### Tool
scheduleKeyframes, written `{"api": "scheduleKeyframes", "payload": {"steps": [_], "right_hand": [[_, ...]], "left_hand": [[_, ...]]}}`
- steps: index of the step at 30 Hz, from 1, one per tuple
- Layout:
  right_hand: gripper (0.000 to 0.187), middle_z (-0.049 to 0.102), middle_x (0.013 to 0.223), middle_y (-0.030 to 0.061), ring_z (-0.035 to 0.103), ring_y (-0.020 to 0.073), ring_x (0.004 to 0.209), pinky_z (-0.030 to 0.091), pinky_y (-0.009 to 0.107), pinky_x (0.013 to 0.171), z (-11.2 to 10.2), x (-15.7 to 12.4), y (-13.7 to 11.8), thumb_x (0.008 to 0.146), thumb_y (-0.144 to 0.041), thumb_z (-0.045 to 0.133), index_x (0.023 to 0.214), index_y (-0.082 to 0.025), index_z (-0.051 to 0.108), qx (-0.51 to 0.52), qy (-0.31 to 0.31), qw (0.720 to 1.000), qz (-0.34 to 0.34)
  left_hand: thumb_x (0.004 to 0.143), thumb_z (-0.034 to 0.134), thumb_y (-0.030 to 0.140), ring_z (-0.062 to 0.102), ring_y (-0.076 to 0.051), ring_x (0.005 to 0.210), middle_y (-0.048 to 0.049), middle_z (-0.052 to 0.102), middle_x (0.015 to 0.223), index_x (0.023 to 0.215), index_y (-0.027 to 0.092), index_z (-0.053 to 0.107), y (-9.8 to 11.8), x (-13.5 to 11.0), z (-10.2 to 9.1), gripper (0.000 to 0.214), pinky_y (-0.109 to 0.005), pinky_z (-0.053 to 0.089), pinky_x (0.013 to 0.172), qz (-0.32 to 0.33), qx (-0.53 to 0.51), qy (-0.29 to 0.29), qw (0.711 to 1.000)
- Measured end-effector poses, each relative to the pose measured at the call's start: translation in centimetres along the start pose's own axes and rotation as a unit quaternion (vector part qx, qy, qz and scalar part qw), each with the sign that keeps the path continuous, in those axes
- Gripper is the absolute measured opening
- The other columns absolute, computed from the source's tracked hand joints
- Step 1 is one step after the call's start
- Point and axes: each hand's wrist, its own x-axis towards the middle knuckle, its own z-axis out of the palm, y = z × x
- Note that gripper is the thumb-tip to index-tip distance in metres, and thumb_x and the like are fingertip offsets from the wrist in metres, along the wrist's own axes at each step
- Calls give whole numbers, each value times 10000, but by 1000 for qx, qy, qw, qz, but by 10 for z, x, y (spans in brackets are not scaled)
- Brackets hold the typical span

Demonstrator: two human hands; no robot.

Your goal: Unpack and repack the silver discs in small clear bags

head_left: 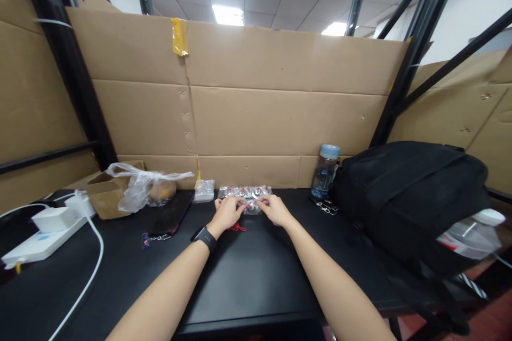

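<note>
Near the back of the black table, my left hand point(227, 213), with a dark watch point(204, 237) on its wrist, pinches the left side of a small clear plastic packet point(252, 207). A round silvery item with red on it shows inside. My right hand point(275, 210) has its fingers closed at the packet's right side. Just behind lie several similar clear packets point(242, 192) in a row, each with a round silver and red item. Some red cord point(237, 227) lies by my left hand, partly hidden by it.
A black backpack point(412, 202) and a blue-lidded bottle point(325, 170) stand right. Left are a black pouch point(170, 217), a plastic bag point(140, 189), a cardboard box point(106, 197) and a white power strip point(44, 242) with a cable. Cardboard point(248, 117) walls the back.
</note>
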Motion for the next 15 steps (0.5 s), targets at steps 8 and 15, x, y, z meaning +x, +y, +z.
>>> {"api": "scheduleKeyframes", "payload": {"steps": [8, 15], "right_hand": [[113, 773, 808, 84, 731, 209, 784, 543, 269, 737, 4, 7, 8, 713, -199, 759, 810, -142, 744, 121, 45, 988, 82], [72, 771, 809, 60, 731, 180, 773, 530, 236, 722, 2, 4, 3, 772, -185, 704, 831, -157, 735, 49, 50, 994, 86]], "left_hand": [[905, 599, 330, 690, -232, 1012, -3, 788, 961, 986, 290, 743, -2, 2, -8, 170, -369, 358, 931, -36, -44, -10, 998], [924, 574, 378, 657, -264, 1054, -44, 773, 984, 1054, 263, 718, -5, 1, 0, 225, -424, 338, 990, 15, -5, 27, 1000]]}}
